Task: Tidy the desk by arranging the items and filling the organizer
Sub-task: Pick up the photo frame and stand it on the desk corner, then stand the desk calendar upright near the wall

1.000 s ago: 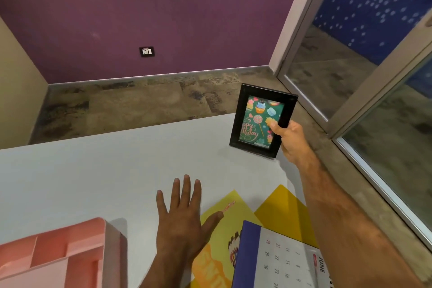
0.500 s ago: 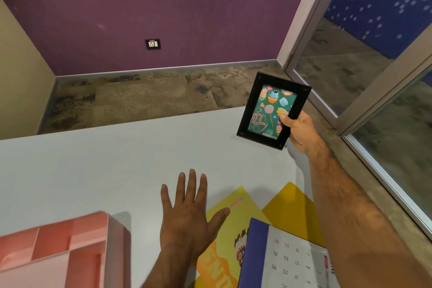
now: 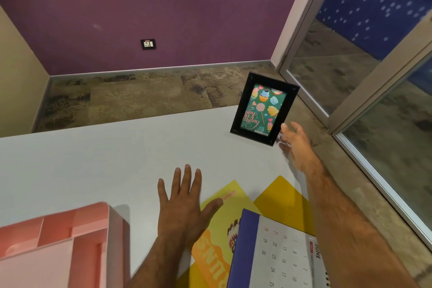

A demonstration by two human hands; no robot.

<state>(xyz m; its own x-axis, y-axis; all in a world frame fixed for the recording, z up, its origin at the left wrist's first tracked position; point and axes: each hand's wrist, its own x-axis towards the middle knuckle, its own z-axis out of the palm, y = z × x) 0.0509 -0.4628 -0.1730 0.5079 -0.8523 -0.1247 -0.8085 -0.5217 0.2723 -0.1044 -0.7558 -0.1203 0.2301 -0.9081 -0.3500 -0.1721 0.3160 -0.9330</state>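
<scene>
While spread apart, right hand (image 3: pixel 295 143) just right of upright photo frame (image 3: pixel 263 108), long axis vertical; left hand (image 3: pixel 182 206) flat, fingers splayed, farther.

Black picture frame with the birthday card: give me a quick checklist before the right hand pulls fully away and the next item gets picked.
1. Black picture frame standing on the white desk: ok, upright near the far right corner.
2. Frame clear of the desk edge: cannot tell, its right corner looks close to the edge.
3. Right hand released: ok, fingers open beside the frame's lower right corner; contact cannot be told.
4. Left hand free: ok, flat and empty, thumb on the yellow printed folder.
5. Pink plastic organizer ready: ok, visible compartments look empty.
6. Desk calendar reachable: ok, near edge.
</scene>
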